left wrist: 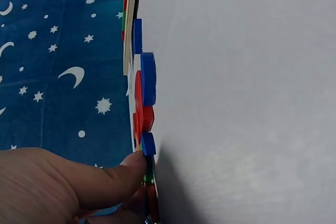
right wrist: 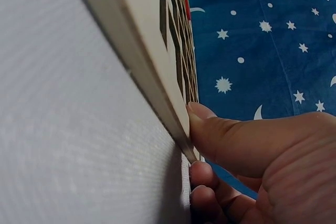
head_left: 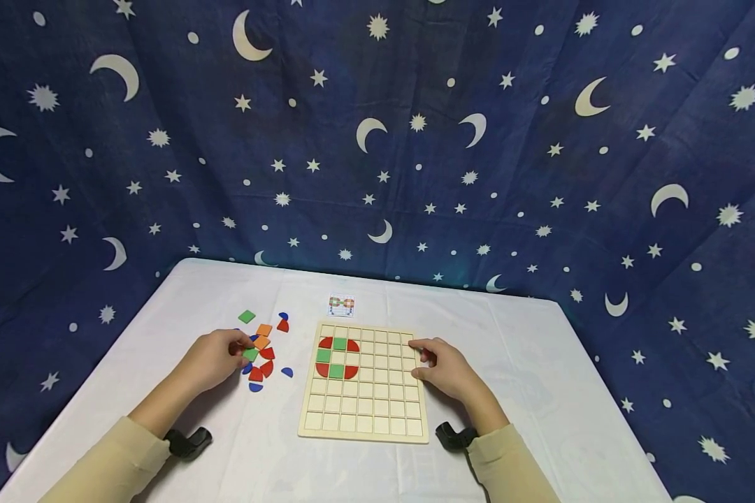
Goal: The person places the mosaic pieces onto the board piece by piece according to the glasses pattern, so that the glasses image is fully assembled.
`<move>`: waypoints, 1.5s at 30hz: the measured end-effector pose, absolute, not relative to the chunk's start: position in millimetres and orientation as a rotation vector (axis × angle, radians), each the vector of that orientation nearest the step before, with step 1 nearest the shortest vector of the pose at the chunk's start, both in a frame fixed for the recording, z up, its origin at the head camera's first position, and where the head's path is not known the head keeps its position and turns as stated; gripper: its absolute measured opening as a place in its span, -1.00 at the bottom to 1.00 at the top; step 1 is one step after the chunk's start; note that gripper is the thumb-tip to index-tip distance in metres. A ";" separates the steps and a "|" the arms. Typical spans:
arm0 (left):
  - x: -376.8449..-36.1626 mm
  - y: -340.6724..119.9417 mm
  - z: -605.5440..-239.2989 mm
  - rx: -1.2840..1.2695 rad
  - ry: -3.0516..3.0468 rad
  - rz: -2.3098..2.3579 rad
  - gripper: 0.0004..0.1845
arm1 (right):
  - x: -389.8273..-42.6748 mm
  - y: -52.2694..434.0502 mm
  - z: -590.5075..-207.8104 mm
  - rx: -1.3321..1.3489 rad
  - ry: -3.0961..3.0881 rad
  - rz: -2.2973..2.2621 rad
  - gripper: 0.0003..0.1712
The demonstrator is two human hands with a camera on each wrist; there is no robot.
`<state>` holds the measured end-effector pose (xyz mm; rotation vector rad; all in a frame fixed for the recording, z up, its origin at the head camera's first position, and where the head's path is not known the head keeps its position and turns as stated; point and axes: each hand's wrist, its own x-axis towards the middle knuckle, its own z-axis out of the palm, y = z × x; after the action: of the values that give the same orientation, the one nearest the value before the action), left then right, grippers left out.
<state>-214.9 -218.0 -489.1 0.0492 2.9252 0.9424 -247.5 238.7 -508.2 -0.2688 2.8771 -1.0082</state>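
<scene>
My left hand (head_left: 212,358) is over a loose pile of flat tiles, its thumb and fingertips pinching a green square tile (head_left: 249,355). Around it lie red quarter-round tiles (head_left: 268,368), orange square tiles (head_left: 263,330) and blue half-round tiles (head_left: 255,387). My right hand (head_left: 448,367) holds the right edge of a pale wooden grid board (head_left: 365,423); in the right wrist view its thumb (right wrist: 220,137) lies on the board's face, with other fingers at the edge below. On the board, red corner pieces (head_left: 326,342) and green squares (head_left: 340,344) form a ring with a gap on its right side.
A small pattern card (head_left: 341,305) lies behind the board. A separate green tile (head_left: 247,316) and a blue half-round (head_left: 286,372) lie apart from the pile. White cloth (head_left: 509,349) covers the table, and a dark blue curtain (head_left: 377,175) hangs behind it.
</scene>
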 end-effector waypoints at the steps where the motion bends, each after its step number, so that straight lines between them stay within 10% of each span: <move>1: -215.5 -217.5 -489.6 0.045 2.919 0.945 -0.77 | -247.4 238.7 -508.3 -0.271 2.876 -1.012 -0.34; 45: -230.0 -85.3 -478.6 0.250 2.742 1.234 -0.84 | -247.7 239.5 -508.4 -0.291 2.886 -1.010 -0.34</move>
<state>-230.0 -85.3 -478.6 0.2495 2.7419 1.2344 -247.7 239.5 -508.4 -0.2908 2.8857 -1.0097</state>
